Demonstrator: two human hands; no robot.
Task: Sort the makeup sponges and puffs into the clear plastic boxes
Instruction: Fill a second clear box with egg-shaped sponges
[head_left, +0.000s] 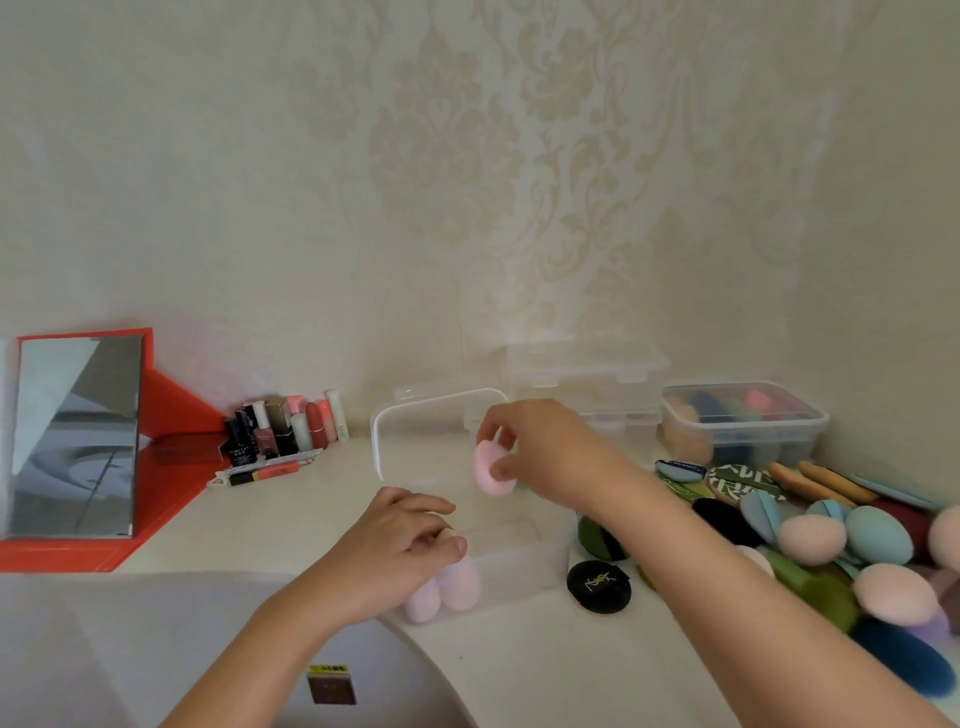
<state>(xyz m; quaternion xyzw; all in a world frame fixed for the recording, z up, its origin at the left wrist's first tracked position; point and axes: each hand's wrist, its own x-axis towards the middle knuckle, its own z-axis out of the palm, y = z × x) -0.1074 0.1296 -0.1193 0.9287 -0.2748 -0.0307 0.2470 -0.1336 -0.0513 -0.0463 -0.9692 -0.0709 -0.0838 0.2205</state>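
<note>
My right hand (540, 447) pinches a round pink puff (491, 470) above the open clear plastic box (524, 571) at the table's middle. The box's lid (415, 415) stands open behind it. My left hand (400, 545) rests over the box's near left corner, its fingers curled down among the pink puffs inside (447, 590); whether it grips one is hidden. A heap of sponges and puffs (831, 551) in pink, blue, green and orange lies to the right, with a black puff (599, 586) beside the box.
A lidded clear box (743, 423) with coloured sponges stands at the back right, next to stacked empty clear boxes (587, 379). Lipsticks and bottles (283, 431) line the wall at the left. A mirror in a red stand (78, 436) occupies the far left.
</note>
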